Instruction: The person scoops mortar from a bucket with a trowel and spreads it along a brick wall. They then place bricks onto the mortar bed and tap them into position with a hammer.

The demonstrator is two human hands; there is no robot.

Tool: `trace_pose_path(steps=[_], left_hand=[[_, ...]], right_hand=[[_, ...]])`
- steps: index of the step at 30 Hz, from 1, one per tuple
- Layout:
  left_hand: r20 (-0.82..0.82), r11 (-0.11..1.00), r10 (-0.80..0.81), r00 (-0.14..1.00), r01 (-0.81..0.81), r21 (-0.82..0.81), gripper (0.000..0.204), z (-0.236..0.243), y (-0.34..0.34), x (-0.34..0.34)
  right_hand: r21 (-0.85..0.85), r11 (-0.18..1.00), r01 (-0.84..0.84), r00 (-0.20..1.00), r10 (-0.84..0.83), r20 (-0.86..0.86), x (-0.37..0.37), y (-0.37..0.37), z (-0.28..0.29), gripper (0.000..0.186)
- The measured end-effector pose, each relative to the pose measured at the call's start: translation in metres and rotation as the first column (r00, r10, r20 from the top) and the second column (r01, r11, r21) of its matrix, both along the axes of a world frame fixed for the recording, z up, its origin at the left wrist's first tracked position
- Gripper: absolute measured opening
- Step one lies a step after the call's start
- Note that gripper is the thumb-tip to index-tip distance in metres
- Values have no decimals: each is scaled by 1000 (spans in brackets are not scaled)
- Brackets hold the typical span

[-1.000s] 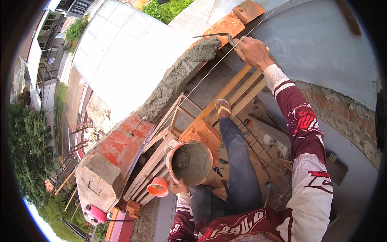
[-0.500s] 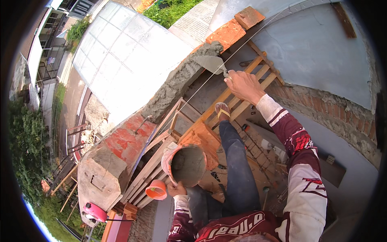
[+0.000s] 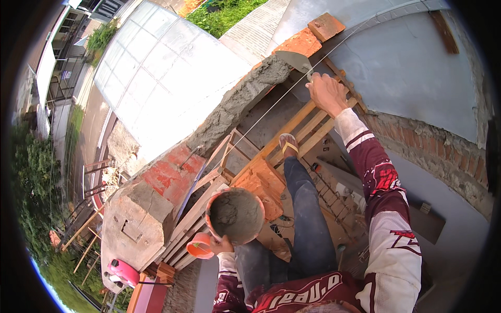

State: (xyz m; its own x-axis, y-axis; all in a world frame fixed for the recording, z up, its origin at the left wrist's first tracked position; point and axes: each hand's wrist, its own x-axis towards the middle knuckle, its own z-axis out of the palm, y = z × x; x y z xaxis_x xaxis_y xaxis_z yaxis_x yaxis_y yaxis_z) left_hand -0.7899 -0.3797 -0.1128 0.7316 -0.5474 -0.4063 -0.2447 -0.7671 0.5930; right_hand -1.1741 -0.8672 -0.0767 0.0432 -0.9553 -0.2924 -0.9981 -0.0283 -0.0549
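Note:
In my right hand [image 3: 327, 93] is a trowel [image 3: 293, 59], its fingers closed round the handle. The blade lies at the far end of a rough grey mortar bed [image 3: 235, 104] on top of the wall, close against an orange brick [image 3: 302, 44]. Another brick [image 3: 326, 26] sits just beyond. My left hand [image 3: 222, 245] grips the near rim of an orange bucket [image 3: 208, 218], which holds wet mortar [image 3: 235, 215]. A small orange pot [image 3: 198, 247] is beside that hand. A taut string line [image 3: 271, 104] runs along the wall, passing by the trowel.
Stacked bricks [image 3: 261, 182] lie beyond the bucket. Wooden planks [image 3: 297, 133] form a ladder-like platform under my sandalled foot [image 3: 288, 143], with a drop to a cluttered floor below. A concrete block [image 3: 138, 211] and pink container [image 3: 124, 272] stand left. Pale roof panels [image 3: 167, 68] border the wall.
My right hand has carried the trowel right and away along the mortar bed, up to the brick. The bucket has tilted so its mouth faces me more squarely.

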Motion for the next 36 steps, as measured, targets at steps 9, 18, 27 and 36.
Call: trace_pose_path(steps=[9,18,27,36], left_hand=[[-198,971,235,952,-220,98,29,-2,18,6],[-275,949,305,912,-314,13,27,13,-12,8],[-356,913,368,859,-406,-34,13,15,-22,25],[-384,952,223,896,-285,-111,17,39,-54,-17]], right_hand=[[-239,945,-225,905,111,-412,35,-27,-41,24],[-367,923,-119,944,219,247,67,54,-50,34],[296,654,696,198,-571,797,38,121,-140,31],[283,739,611,260,-525,810,122,147,-178,38]])
